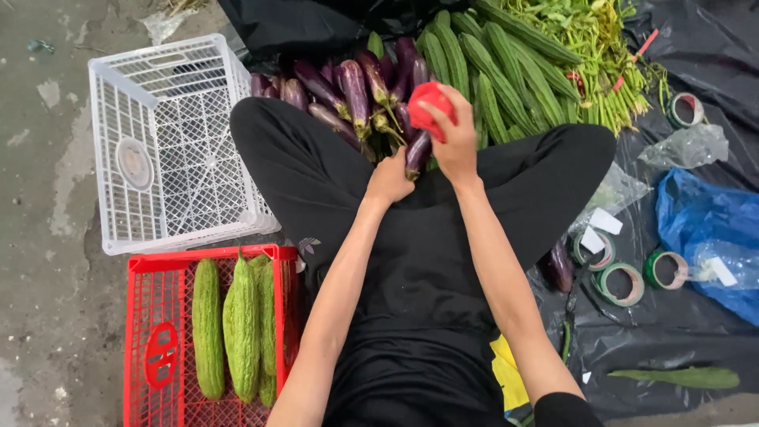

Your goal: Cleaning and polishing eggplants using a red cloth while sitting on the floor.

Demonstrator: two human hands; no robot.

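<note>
Both hands over lap: left hand (389, 179) grips an eggplant (417, 153), right hand (456, 136) clutches red tape roll (429, 107) above it

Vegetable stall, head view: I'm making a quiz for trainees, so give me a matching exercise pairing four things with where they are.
Things:
1. bitter gourds
2. white crate
3. red tape dispenser
4. blue bag

Places:
A. in the right hand
B. in the red crate
C. far right on the black sheet
D. above the red crate, holding nothing

Pairs: 1-B, 2-D, 3-A, 4-C
</note>
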